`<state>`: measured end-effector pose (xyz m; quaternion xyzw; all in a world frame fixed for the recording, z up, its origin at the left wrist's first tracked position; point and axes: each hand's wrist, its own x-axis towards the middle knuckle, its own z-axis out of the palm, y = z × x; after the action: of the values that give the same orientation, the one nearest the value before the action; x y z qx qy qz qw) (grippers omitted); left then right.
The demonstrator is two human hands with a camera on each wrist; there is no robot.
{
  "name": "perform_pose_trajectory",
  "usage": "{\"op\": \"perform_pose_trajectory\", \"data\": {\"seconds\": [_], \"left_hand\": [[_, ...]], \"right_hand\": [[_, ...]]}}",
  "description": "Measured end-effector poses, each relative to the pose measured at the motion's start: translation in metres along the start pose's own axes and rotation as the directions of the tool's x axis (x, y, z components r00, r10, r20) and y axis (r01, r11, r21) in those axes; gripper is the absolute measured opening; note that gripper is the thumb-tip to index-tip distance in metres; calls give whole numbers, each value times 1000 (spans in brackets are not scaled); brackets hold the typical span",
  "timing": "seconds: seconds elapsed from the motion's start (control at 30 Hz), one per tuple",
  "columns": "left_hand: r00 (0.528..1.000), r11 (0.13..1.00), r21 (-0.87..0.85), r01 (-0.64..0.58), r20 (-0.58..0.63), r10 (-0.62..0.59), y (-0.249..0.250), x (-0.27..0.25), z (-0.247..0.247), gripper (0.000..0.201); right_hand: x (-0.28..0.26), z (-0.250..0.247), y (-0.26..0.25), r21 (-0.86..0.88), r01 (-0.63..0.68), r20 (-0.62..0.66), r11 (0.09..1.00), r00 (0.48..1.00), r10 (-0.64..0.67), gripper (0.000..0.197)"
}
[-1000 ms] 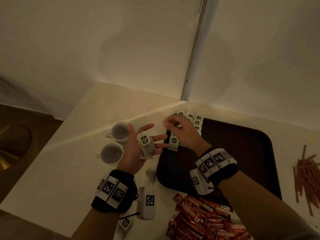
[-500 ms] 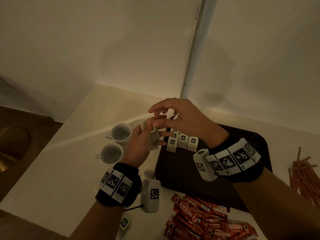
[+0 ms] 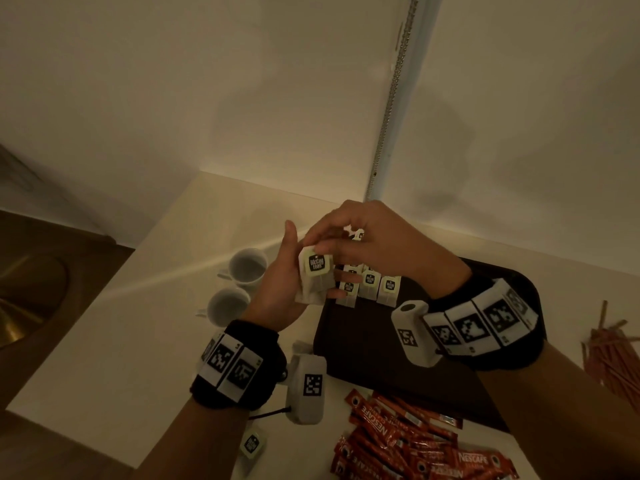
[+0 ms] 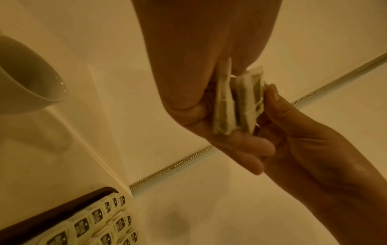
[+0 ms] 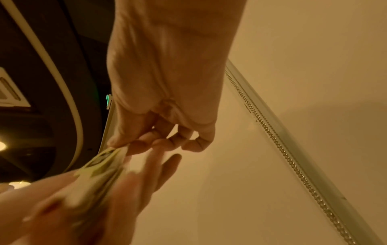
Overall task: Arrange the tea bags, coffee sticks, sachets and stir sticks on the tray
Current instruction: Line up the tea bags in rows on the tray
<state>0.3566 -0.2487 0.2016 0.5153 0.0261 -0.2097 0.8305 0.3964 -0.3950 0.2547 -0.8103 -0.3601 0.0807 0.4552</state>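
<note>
A dim, warm-lit view looking down over a pale counter. The person's left hand [image 3: 284, 289] is raised palm-up just left of a dark tray [image 3: 381, 344], fingers nearly straight, with a small stack of tea bags [image 3: 313, 282] lying across the palm and fingers. The right hand [image 3: 367, 244] reaches over from the right with its fingers curled, thumb and fingertips pinching the top tea bag [image 3: 317, 263] of that stack by its upper edge; its label faces the camera. From the left wrist camera the stack [image 4: 236, 102] appears edge-on, held between the two hands. The right wrist picture is blurred at the bags [image 5: 100, 167], so how many are in the stack is hard to tell.

On the tray's far left corner, more tea bags lie in overlapping rows [image 3: 370, 284], labels up, partly hidden behind the hands.

On the counter in front of the tray lies a heap of red coffee sticks [image 3: 408, 441]. A loose tea bag [image 3: 252, 444] lies near the counter's front edge, beside the left forearm. A bundle of thin stir sticks [image 3: 613, 355] lies right of the tray, apart from it. Two white cups [image 3: 239, 285] stand left of the left hand, near one another.
</note>
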Motion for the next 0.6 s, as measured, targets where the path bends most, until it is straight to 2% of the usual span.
{"op": "perform_pose_trajectory", "data": {"seconds": [0.1, 0.17, 0.33, 0.43, 0.6], "left_hand": [[997, 999, 42, 16, 81, -19, 0, -3, -3, 71], [993, 998, 68, 4, 114, -11, 0, -6, -5, 69], [993, 992, 126, -17, 119, 2, 1, -9, -6, 67], [997, 993, 116, -18, 77, 9, 0, -9, -4, 62], [1000, 996, 85, -24, 7, 23, 1, -9, 1, 52]], "right_hand": [[1, -8, -3, 42, -102, -27, 994, 994, 103, 12], [1, -13, -4, 101, -189, -1, 977, 982, 190, 11], [0, -17, -3, 153, -312, 18, 938, 950, 313, 8], [-2, -16, -3, 142, -331, -26, 933, 941, 338, 9], [-6, -15, -11, 86, -271, 88, 959, 961, 263, 10]]}}
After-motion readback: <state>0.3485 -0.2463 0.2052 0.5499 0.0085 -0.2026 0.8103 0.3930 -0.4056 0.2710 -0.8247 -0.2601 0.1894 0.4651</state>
